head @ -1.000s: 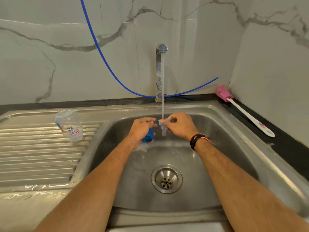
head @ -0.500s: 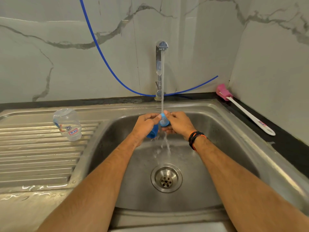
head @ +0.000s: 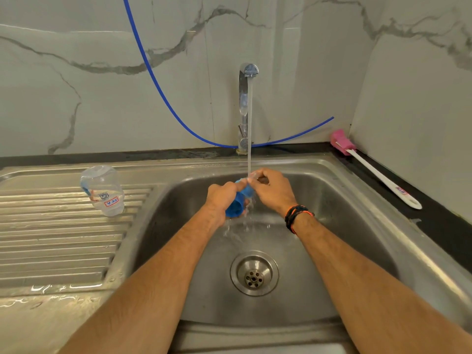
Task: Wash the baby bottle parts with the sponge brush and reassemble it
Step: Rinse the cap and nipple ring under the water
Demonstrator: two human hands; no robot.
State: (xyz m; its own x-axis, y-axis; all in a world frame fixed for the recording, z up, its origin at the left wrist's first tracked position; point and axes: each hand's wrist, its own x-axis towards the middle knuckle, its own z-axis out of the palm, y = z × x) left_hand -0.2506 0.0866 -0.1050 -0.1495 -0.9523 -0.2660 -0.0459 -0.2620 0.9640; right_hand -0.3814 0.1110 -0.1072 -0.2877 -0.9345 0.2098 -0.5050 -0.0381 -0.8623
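Over the sink basin (head: 332, 226), my left hand (head: 221, 198) grips a blue bottle cap (head: 236, 205) and a blue collar ring (head: 246, 189) sits between both hands. My right hand (head: 273, 190) pinches a clear nipple (head: 251, 176) right under the running water stream (head: 249, 123). Water splashes off below the hands. The clear bottle body (head: 103, 190) with red and blue print stands upside down on the ribbed drainboard at the left. The sponge brush (head: 370, 167), pink head and white handle, lies on the black counter at the right.
A chrome tap (head: 245, 103) rises behind the basin, with a blue hose (head: 163, 95) draped along the marble wall. The drain strainer (head: 254, 273) sits in the basin floor. The ribbed drainboard (head: 56, 238) is wet.
Both hands rose and came together under the stream. The blue parts tilted upward, and water now splashes off them.
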